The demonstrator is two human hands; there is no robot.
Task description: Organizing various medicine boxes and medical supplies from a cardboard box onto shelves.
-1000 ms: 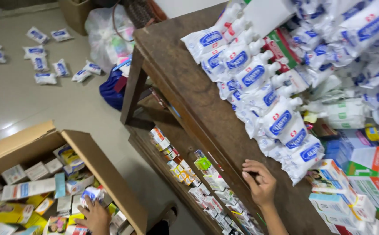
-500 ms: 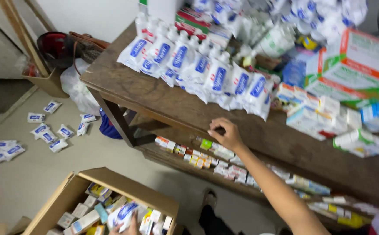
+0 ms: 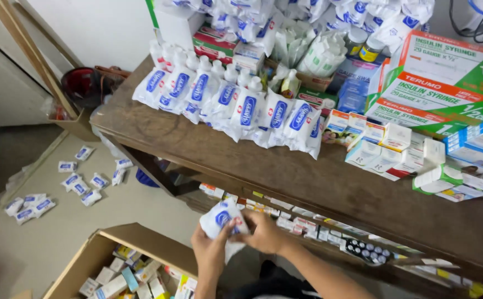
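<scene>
holding a white plastic-wrapped bottle with a blue label between both hands, the person keeps it low in the head view, in front of the dark wooden bench and above the gap between that bench and an open cardboard box of small cartons on the floor. the left hand comes up from below with its fingers closed around the lower left of the packet; the right hand comes in from the right, its fingers curled shut on the packet's right edge. the packet's long axis tilts up and slightly right, its top end pointing toward the bench edge and the lower shelf lined with small boxes just behind it. both hands touch it, the right a little higher. the row of matching wrapped bottles lies well apart, up and ahead on the bench top, and more blue-labelled packets lie scattered on the floor to the left.
</scene>
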